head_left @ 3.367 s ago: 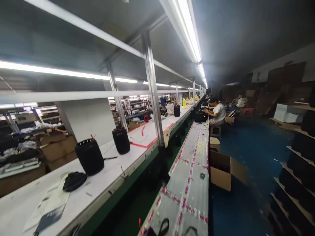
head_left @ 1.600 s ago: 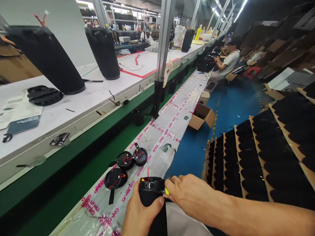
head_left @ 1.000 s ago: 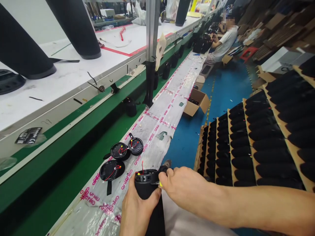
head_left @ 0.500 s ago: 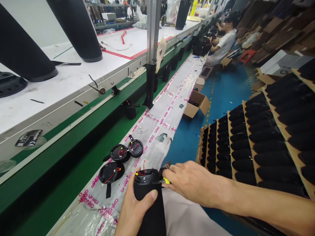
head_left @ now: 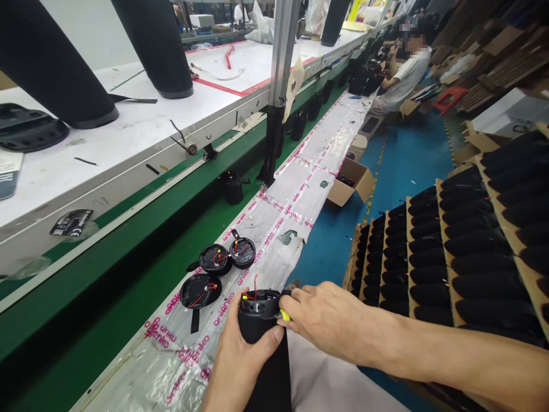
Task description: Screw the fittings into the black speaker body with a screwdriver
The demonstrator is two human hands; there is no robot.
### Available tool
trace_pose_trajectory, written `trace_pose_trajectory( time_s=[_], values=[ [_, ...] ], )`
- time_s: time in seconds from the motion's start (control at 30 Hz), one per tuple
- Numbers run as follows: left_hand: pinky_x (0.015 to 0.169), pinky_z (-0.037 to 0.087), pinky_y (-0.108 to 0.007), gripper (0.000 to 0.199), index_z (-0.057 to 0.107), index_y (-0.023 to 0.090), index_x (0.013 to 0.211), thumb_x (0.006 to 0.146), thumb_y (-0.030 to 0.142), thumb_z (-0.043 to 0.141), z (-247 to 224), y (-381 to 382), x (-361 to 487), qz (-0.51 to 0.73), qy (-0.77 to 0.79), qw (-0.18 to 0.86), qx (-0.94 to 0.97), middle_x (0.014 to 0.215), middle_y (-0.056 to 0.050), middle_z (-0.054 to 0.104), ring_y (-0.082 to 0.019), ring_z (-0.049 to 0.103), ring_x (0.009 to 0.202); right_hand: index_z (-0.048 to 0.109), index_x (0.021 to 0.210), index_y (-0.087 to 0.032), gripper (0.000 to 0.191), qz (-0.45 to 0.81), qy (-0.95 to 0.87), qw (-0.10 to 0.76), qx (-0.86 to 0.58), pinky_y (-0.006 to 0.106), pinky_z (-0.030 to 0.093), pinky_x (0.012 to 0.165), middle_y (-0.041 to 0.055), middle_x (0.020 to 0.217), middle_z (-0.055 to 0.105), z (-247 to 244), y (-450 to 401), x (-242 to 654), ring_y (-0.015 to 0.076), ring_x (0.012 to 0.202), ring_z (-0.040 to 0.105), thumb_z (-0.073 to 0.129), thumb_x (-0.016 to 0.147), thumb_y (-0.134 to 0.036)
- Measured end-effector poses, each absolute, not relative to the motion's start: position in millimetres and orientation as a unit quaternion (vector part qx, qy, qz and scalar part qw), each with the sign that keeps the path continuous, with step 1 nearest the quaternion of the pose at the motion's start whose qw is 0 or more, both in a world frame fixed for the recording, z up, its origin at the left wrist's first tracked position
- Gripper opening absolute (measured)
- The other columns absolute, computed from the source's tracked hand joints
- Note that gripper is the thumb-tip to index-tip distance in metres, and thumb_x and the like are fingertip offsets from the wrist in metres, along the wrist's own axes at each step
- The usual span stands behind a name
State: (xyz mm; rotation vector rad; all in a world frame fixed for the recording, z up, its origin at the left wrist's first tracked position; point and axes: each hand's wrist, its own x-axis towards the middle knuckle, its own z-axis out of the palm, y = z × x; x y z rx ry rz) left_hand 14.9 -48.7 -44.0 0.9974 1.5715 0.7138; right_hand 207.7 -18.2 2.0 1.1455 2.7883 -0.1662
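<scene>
My left hand [head_left: 242, 355] is wrapped around the upper part of a black, fabric-covered cylindrical speaker [head_left: 268, 366], which stands upright in front of me. Red wires with a yellow connector rise from its open top rim. At the right side of that rim, my right hand [head_left: 317, 315] is closed on a small tool with a yellow part [head_left: 285, 315] and a thin metallic piece touching the rim; its kind is mostly hidden by my fingers. Beside the speaker lie three round black end caps [head_left: 201, 290] with red wires and black straps.
A long bench board [head_left: 295, 197] covered in printed plastic runs ahead. The green conveyor [head_left: 128, 257] and a white shelf [head_left: 141, 131] are on the left, with a metal post [head_left: 283, 57]. Stacked black speakers [head_left: 476, 240] stand right. A co-worker [head_left: 407, 74] sits farther along.
The view has shifted slightly, so the bench and shelf appear farther right. Both hands keep their hold, and the tool stays at the speaker's rim.
</scene>
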Motion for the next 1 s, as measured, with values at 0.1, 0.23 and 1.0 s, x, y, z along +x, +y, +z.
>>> trace_pose_trajectory(
  time_s=[0.1, 0.23, 1.0],
  values=[
    [0.112, 0.041, -0.054, 0.084, 0.051, 0.018, 0.140, 0.067, 0.049, 0.079, -43.2, -48.2, 15.0, 0.307, 0.649, 0.553, 0.422, 0.134, -0.014, 0.067, -0.039, 0.055, 0.134, 0.050, 0.094, -0.021, 0.018, -0.046, 0.925, 0.054, 0.373, 0.038, 0.021, 0.047, 0.0011, 0.077, 0.065, 1.2, -17.0, 208.7, 0.0218, 0.063, 0.064, 0.062, 0.102, -0.033],
    [0.113, 0.038, -0.056, 0.085, 0.052, 0.018, 0.141, 0.067, 0.048, 0.079, -40.9, -47.6, 14.7, 0.308, 0.646, 0.555, 0.424, 0.130, -0.014, 0.069, -0.040, 0.059, 0.128, 0.050, 0.094, -0.021, 0.019, -0.045, 0.928, 0.047, 0.366, 0.038, 0.021, 0.048, 0.0009, 0.078, 0.066, -1.9, -17.0, 210.0, 0.0213, 0.063, 0.065, 0.062, 0.102, -0.033],
    [0.107, 0.042, -0.055, 0.087, 0.044, 0.021, 0.145, 0.073, 0.056, 0.078, -48.3, -55.4, 20.1, 0.221, 0.694, 0.516, 0.450, 0.126, -0.016, 0.070, -0.043, 0.061, 0.124, 0.057, 0.087, -0.019, 0.012, -0.069, 0.934, 0.126, 0.326, 0.036, 0.023, 0.043, 0.0027, 0.083, 0.061, -8.5, -22.3, 208.9, 0.0181, 0.057, 0.055, 0.065, 0.087, -0.010]
  ],
)
